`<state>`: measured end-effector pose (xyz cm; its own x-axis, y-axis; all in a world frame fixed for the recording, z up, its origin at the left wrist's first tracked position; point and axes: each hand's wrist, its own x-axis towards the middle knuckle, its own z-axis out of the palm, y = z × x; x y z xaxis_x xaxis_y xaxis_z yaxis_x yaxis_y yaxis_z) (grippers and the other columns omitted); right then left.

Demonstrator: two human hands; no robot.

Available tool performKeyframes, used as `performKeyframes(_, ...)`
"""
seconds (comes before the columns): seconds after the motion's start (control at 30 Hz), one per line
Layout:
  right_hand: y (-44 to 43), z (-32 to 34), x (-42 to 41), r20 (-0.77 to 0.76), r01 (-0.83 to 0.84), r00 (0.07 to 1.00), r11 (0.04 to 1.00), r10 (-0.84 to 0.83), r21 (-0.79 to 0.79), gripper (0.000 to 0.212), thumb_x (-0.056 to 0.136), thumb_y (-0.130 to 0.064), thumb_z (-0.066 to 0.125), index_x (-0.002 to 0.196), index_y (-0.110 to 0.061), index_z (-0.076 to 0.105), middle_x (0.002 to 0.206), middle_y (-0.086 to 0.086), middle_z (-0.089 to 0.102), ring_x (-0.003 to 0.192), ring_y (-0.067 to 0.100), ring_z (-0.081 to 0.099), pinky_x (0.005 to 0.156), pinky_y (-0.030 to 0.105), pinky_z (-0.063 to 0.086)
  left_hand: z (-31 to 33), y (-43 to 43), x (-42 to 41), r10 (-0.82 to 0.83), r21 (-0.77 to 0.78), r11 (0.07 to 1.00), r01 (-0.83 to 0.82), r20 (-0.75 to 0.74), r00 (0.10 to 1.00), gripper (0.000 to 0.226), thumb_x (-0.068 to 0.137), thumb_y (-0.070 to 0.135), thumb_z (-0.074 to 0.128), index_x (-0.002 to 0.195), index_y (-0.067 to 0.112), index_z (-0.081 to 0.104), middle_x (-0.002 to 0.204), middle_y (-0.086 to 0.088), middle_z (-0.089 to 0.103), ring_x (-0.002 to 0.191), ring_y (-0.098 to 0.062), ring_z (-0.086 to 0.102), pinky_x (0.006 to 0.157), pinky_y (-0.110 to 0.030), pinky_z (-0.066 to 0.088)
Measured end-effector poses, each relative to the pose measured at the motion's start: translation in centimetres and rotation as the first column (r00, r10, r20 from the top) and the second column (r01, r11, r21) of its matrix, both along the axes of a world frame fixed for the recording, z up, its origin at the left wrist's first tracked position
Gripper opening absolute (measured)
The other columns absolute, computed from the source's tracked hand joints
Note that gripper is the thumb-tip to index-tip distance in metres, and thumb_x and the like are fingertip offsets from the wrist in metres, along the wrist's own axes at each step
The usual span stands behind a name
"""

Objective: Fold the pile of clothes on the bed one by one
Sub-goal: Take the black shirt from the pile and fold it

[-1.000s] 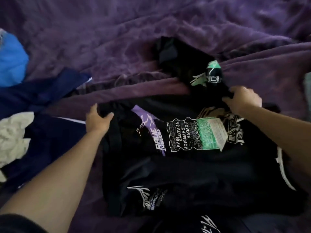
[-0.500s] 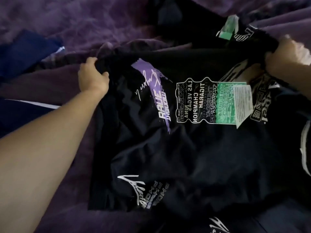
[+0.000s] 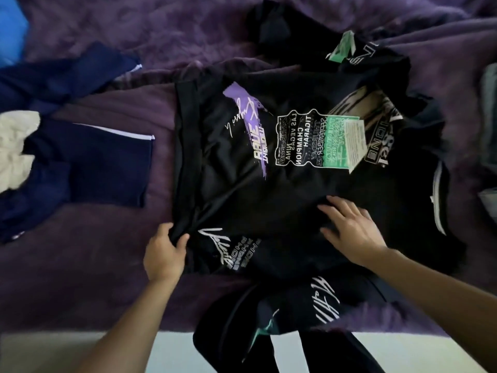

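Smoothing the black printed T-shirt (image 3: 269, 189) flat was the step I judged myself to be on. It lay spread across the purple blanket (image 3: 107, 265) in the middle of the bed, with its purple slash and green ticket prints showing. My left hand (image 3: 164, 253) pinched a tuck of fabric at the shirt's near left edge, thumb and fingers curled round the cloth. My right hand (image 3: 352, 230) lay flat on the lower middle of the shirt, fingers straight and spread, pressing down and grasping nothing.

No fold had been made yet, as far as I could judge. The left side lay fairly flat, but the far right corner was rumpled and bunched. More black cloth with white script (image 3: 325, 300) lay touching the near hem and hung over the bed's edge; I could not tell whether it was another garment or part of this one. To my left, apart from the shirt, waited a navy garment (image 3: 107, 168) with a white stripe, a white piece (image 3: 16, 146) lying on it.

The next move, I reckoned, called for drawing the pinched edge taut while my flat hand anchored the middle, then carrying that side over toward the centre. The thin cloth would likely drag on the plush blanket, and I would need to lift only this shirt, not the black cloth beneath.
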<state>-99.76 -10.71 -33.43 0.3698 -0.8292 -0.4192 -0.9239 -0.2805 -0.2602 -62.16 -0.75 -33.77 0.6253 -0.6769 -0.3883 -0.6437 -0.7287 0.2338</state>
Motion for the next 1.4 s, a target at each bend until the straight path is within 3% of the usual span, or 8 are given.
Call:
performKeyframes(0.17, 2.5, -0.3, -4.7, -0.189, 0.183, 0.965, 0.983, -0.179, 0.002, 0.061, 0.086, -0.029, 0.065, 0.142, -0.022, 0.043, 0.153, 0.007, 0.032, 0.14, 0.028, 0.029, 0.101, 0.046, 0.036, 1.0, 0.6, 1.1, -0.013, -0.054, 0.998, 0.018, 0.086, 0.996, 0.023, 0.082, 0.015, 0.069, 0.102, 0.015, 0.059, 0.105, -0.013, 0.058, 0.1, -0.034, 0.056, 0.072, -0.045, 0.049)
performKeyframes(0.33, 6.6, 3.4, -5.7, 0.026, 0.243, 0.969, 0.932, -0.245, -0.269, 0.026, 0.078, -0.013, 0.07, 0.103, -0.009, 0.067, 0.103, 0.015, 0.061, 0.097, 0.041, 0.057, 0.076, 0.049, 0.047, 4.5, 8.1, -6.2, -0.468, -0.215, 0.868, 0.448, -0.051, 0.882, 0.034, 0.077, 0.042, 0.074, 0.065, 0.02, 0.051, 0.066, -0.001, 0.059, 0.064, -0.029, 0.061, 0.053, -0.031, 0.04)
performKeyframes(0.5, 13.5, 4.1, -4.2, -0.069, 0.046, 0.996, 0.998, -0.05, -0.046, 0.057, 0.074, -0.044, 0.077, 0.124, -0.02, 0.061, 0.115, 0.001, 0.064, 0.108, 0.027, 0.058, 0.085, 0.04, 0.043, 3.3, 14.9, -11.1, -0.737, 0.182, 0.663, 0.726, -0.008, 0.676, 0.064, 0.067, 0.064, 0.065, 0.117, 0.026, 0.055, 0.109, 0.001, 0.055, 0.102, -0.024, 0.052, 0.08, -0.039, 0.041)
performKeyframes(0.73, 16.9, 4.1, -6.9, -0.046, 0.179, 0.983, 0.983, -0.18, -0.033, 0.011, 0.086, -0.019, 0.061, 0.085, -0.013, 0.07, 0.087, 0.003, 0.069, 0.091, 0.028, 0.063, 0.079, 0.038, 0.039, 3.7, 14.5, -9.5, -0.712, 0.179, 0.68, 0.711, -0.069, 0.699, 0.036, 0.076, 0.01, 0.059, 0.109, 0.024, 0.059, 0.107, 0.003, 0.059, 0.103, -0.025, 0.058, 0.078, -0.035, 0.045)
performKeyframes(0.9, 15.0, 7.5, -8.6, -0.029, 0.391, 0.92, 0.92, -0.391, 0.009, 0.033, 0.086, -0.031, 0.043, 0.056, -0.019, 0.048, 0.068, 0.014, 0.062, 0.073, 0.038, 0.059, 0.06, 0.033, 0.033, 8.2, 11.6, -4.8, -0.438, 0.081, 0.882, 0.464, -0.217, 0.872, 0.03, 0.069, 0.003, 0.062, 0.086, 0.027, 0.067, 0.086, 0.0, 0.07, 0.085, -0.026, 0.066, 0.069, -0.03, 0.047)
performKeyframes(1.03, 7.7, 7.6, -7.4, 0.002, 0.439, 0.898, 0.896, -0.44, 0.066, 0.028, 0.091, -0.027, 0.051, 0.065, -0.019, 0.061, 0.081, 0.02, 0.064, 0.086, 0.041, 0.061, 0.065, 0.035, 0.037, 9.6, 4.1, -0.9, -0.231, 0.033, 0.959, 0.28, -0.477, 0.848, 0.034, 0.068, -0.007, 0.071, 0.083, 0.022, 0.066, 0.084, -0.007, 0.068, 0.082, -0.022, 0.063, 0.074, -0.028, 0.044)
performKeyframes(1.2, 2.2, 7.0, -6.4, -0.024, 0.456, 0.887, 0.882, -0.462, -0.118, 0.029, 0.086, -0.023, 0.058, 0.113, -0.017, 0.066, 0.113, 0.017, 0.062, 0.107, 0.039, 0.056, 0.083, 0.042, 0.046, 7.2, -2.4, 0.7, -0.256, 0.122, 0.96, 0.251, 0.033, 0.966, 0.056, 0.074, 0.024, 0.079, 0.124, 0.015, 0.056, 0.124, -0.015, 0.052, 0.114, -0.035, 0.05, 0.093, -0.045, 0.046)
performKeyframes(1.4, 9.6, 4.4, -4.7, 0.118, -0.073, 0.988, 0.97, 0.102, -0.233, 0.048, 0.074, -0.029, 0.071, 0.119, -0.012, 0.065, 0.124, 0.012, 0.061, 0.114, 0.035, 0.057, 0.086, 0.046, 0.051, 3.4, 1.1, -5.7, -0.794, 0.113, 0.608, 0.786, 0.107, 0.599, 0.077, 0.069, 0.034, 0.077, 0.138, 0.024, 0.045, 0.145, -0.012, 0.038, 0.132, -0.032, 0.034, 0.102, -0.044, 0.037)
